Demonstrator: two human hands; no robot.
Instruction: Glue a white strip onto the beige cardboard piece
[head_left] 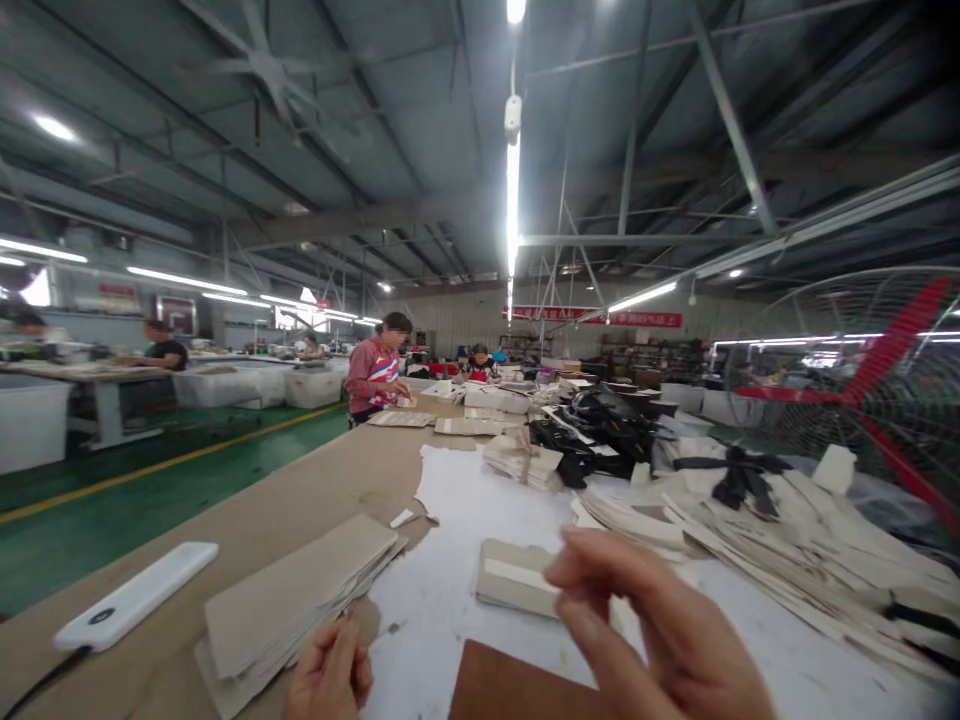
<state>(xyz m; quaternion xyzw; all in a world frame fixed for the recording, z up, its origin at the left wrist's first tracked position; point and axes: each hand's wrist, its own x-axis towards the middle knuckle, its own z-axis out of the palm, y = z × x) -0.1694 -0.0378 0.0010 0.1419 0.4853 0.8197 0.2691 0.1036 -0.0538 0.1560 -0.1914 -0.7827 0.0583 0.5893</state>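
Observation:
My left hand (pixel 330 672) is low in the view, its fingers curled together in a pinch beside a stack of long beige fabric panels (pixel 300 590). Whatever those fingers hold, if anything, is too small to make out. Nearer the centre, my right hand (pixel 660 635) hovers with thumb and forefinger apart and nothing visible between them. Partly behind it lies a short stack of beige pieces (pixel 517 570) with a pale strip across the top. A brown sheet (pixel 510 685) rests on the white paper (pixel 412 640) between my hands.
A white power bank (pixel 139 597) with a cable lies at left. Cream fabric pieces (pixel 795 530), a black heap (pixel 607 425) and a tied bundle (pixel 523 460) cover the right and far table. A fan (pixel 855 395) stands at right. A co-worker (pixel 377 370) stands at the far left edge.

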